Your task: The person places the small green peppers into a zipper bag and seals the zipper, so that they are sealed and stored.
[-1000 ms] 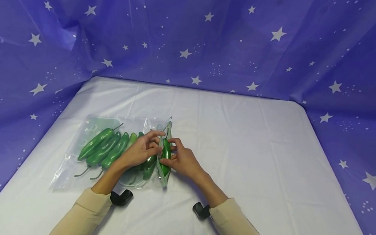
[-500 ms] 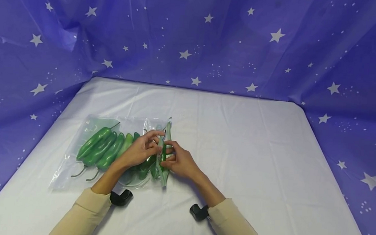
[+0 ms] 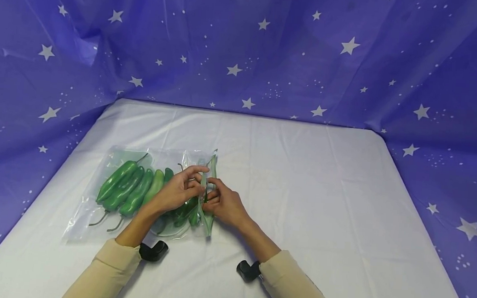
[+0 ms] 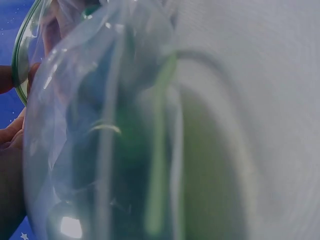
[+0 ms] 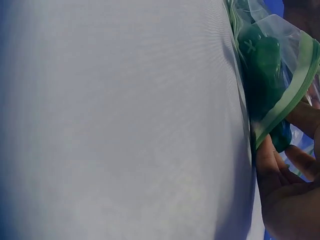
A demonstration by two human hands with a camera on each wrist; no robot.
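A clear zip bag [image 3: 77, 230] with a green-edged mouth lies at the left of the table in the head view. Several green chili peppers [image 3: 115, 182] sit side by side inside it. My left hand [image 3: 179, 192] reaches over the bag and pinches one edge of its mouth, holding it apart from the other. At the mouth is my right hand [image 3: 228, 206], fingers within the opening. In the right wrist view its fingers hold the end of a green chili pepper [image 5: 265, 60], beside the green zip strip [image 5: 290, 100]. The left wrist view is mostly blurred plastic [image 4: 50, 150].
A white cloth [image 3: 321, 210] covers the table, with the bag on its left half. Behind and around it hangs a purple sheet with stars [image 3: 245, 52]. Black wrist cameras [image 3: 154, 250] sit below both wrists.
My right hand has moved leftward and deeper into the bag's mouth with the pepper, which is now mostly hidden. The peppers inside have shifted slightly left. My left hand stays put.
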